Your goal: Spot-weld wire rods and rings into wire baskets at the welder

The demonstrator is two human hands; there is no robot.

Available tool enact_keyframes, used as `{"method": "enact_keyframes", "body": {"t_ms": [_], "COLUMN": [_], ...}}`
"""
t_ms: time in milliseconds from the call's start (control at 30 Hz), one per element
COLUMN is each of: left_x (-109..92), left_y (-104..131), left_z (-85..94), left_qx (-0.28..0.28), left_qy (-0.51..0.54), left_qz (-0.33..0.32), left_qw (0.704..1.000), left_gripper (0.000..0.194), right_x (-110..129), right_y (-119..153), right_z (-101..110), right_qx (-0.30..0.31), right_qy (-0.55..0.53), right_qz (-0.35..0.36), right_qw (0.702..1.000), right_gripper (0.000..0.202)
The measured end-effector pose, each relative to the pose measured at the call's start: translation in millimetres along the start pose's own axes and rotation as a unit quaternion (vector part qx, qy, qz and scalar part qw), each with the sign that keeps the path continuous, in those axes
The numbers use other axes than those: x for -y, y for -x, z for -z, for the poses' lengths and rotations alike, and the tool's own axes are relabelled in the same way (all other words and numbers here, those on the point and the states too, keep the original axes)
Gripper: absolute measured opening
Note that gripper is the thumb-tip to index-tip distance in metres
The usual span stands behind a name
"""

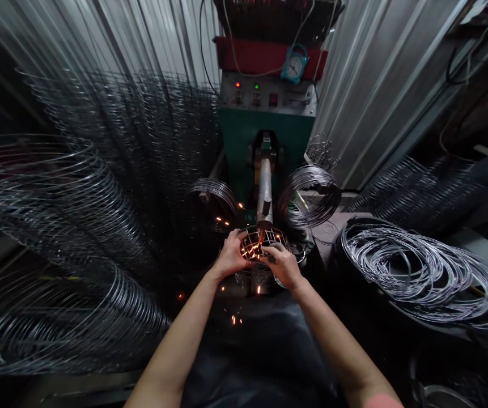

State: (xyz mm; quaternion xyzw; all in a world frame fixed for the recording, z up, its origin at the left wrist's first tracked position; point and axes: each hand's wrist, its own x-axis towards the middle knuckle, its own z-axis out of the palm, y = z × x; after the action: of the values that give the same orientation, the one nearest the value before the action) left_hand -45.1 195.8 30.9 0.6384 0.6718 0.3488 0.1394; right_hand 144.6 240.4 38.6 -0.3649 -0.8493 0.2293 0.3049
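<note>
Under the metal arm of a green machine is a round wire frame, lit by orange sparks. My left hand grips the frame's left side, fingers bent over its rim. On the other side, my right hand has its fingers closed at the frame's right part, near the electrode tip. Sparks fly around the tip and drop below the frame over dark cloth.
Stacks of wire rings fill the left side. Wire coils hang beside the machine arm. At the right lies a pile of wire rings. A blue clock sits above the control panel.
</note>
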Motion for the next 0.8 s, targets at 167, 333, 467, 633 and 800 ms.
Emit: {"method": "enact_keyframes", "body": {"t_ms": [167,333,467,633,800], "left_x": [-3.2,-2.1,-1.0,2.9,36.3], "left_y": [2.3,-13.7,-28.4,-27.3,6.2], "left_z": [-3.2,3.3,5.8,4.6,-7.4], "left_qx": [-0.013,-0.004,-0.003,0.01,0.013], "left_qy": [-0.04,-0.046,-0.045,-0.055,-0.008], "left_qz": [0.021,0.061,0.085,0.086,0.1], "left_qw": [0.999,0.997,0.995,0.995,0.995], "left_gripper": [0.093,0.093,0.095,0.1,0.132], "right_x": [-14.2,-45.3,-65.3,-77.2,-91.2], "right_y": [52.4,107.6,127.1,161.0,211.0], "right_z": [4.8,-3.1,-3.4,-8.2,-26.9], "right_qx": [-0.018,-0.033,-0.105,-0.157,-0.073], "right_qy": [-0.297,-0.485,-0.485,-0.253,-0.078], "right_qz": [-0.22,-0.411,-0.416,-0.318,-0.191], "right_qw": [0.929,0.771,0.762,0.9,0.976], "right_gripper": [0.028,0.034,0.037,0.037,0.031]}}
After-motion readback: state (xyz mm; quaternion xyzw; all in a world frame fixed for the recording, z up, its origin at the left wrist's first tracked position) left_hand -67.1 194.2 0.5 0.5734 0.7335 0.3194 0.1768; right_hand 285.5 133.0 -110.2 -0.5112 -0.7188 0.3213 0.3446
